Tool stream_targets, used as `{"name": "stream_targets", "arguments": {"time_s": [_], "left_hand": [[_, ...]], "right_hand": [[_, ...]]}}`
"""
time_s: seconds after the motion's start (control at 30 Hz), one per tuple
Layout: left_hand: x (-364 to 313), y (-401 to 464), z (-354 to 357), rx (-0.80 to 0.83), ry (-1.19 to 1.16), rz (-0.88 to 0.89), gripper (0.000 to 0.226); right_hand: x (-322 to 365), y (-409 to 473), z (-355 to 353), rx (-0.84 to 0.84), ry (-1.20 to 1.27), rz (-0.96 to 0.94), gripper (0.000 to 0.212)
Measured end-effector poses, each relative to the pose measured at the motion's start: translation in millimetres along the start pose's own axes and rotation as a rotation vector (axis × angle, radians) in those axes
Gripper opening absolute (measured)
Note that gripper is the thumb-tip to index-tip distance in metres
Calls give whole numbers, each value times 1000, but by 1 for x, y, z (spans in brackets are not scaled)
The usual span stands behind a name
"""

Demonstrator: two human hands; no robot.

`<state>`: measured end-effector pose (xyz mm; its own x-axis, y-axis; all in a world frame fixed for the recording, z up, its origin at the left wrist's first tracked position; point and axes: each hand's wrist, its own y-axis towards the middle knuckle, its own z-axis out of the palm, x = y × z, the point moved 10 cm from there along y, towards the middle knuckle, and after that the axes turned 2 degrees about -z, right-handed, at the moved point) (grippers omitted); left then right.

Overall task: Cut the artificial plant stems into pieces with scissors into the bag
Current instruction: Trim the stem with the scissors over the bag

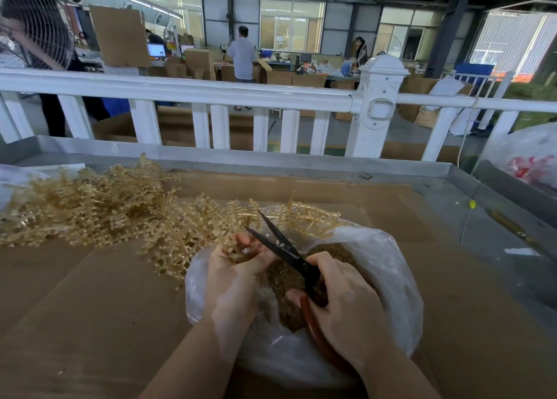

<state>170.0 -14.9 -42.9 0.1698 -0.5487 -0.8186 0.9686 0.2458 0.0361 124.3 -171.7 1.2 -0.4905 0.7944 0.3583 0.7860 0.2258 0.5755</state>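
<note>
A heap of golden-tan artificial plant stems [90,208] lies across the cardboard-covered table, from the far left to the middle. My left hand [238,275] grips a stem piece [233,246] over the mouth of a clear plastic bag [388,281]. Cut tan bits [283,278] fill the bag's inside. My right hand [346,308] holds black-bladed scissors [281,248] by their reddish-brown handles. The blades stand apart, pointing up and left, just beside the held stem.
Brown cardboard [90,308] covers the metal table, whose raised rim [301,163] runs along the far side. A white railing [211,94] stands behind it. A filled plastic sack [530,154] sits at the far right. People and stacked boxes are beyond the railing.
</note>
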Motion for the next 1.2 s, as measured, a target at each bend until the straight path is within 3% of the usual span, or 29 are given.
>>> {"name": "stream_targets", "arguments": {"time_s": [0.47, 0.67, 0.93, 1.2], "left_hand": [[-5, 2, 8, 137, 17, -15, 31], [-9, 2, 9, 152, 120, -26, 55], [-11, -1, 16, 230, 205, -51, 20], [-11, -3, 17, 231, 222, -59, 18]], "right_hand": [[3, 0, -2, 33, 14, -17, 31], [3, 0, -1, 49, -3, -21, 32], [2, 0, 0, 36, -6, -23, 37], [4, 0, 1, 46, -1, -36, 39]]}}
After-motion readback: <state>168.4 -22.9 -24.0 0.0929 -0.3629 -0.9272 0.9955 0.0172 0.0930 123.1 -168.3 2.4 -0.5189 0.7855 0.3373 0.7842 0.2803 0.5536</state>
